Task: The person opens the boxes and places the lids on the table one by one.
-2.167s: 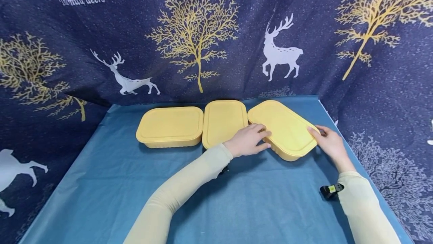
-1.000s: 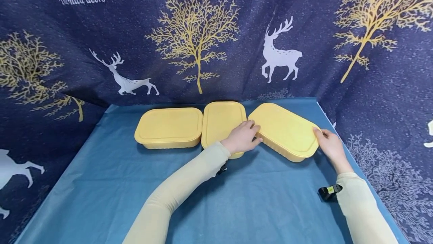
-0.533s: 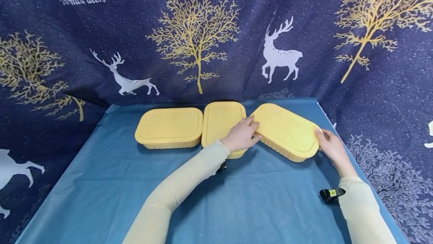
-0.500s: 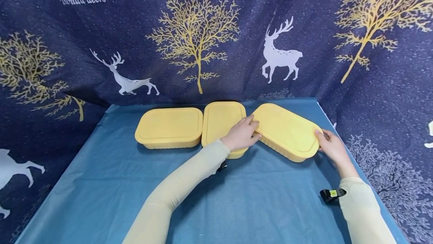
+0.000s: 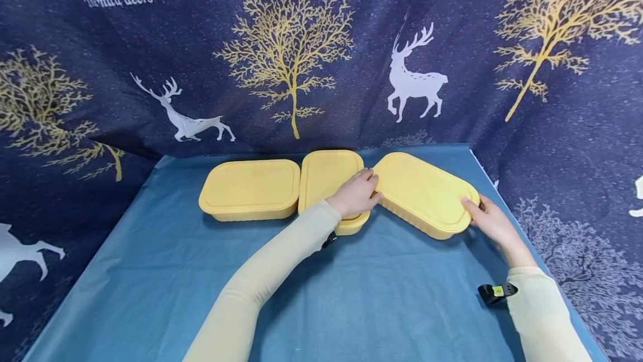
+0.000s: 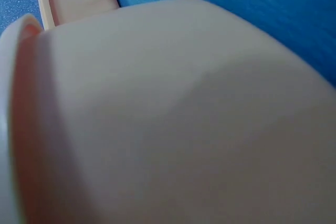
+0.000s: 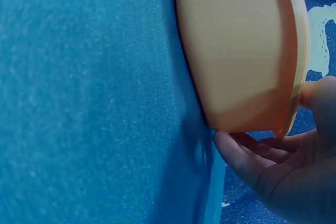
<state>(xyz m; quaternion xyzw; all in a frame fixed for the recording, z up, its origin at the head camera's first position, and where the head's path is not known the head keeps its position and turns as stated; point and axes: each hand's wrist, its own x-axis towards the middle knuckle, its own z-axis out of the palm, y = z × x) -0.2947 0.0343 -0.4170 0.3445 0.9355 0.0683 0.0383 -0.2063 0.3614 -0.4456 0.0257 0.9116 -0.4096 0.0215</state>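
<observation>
Three yellow lidded food containers stand in a row in the head view: the left container [image 5: 250,186], the middle container [image 5: 329,175] and the right container [image 5: 424,192], turned at a slant. My left hand [image 5: 354,192] reaches over the middle container, its fingertips at the left end of the right container. My right hand [image 5: 489,220] grips the right container's right end, thumb on the lid. In the right wrist view, my right hand [image 7: 299,166] has fingers under the rim and low against the wall of the right container [image 7: 239,51]. A container wall [image 6: 184,103] fills most of the left wrist view.
A blue cloth [image 5: 392,306] covers the table. Behind it hangs a dark blue curtain [image 5: 341,111] printed with deer and trees, close to the containers' back edges. A black wrist camera [image 5: 494,293] sits at the right sleeve.
Over the last two seconds my left hand has drawn back leftward from the right container's front side to its left end. The right container has shifted slightly right, and my right thumb lies further onto its lid.
</observation>
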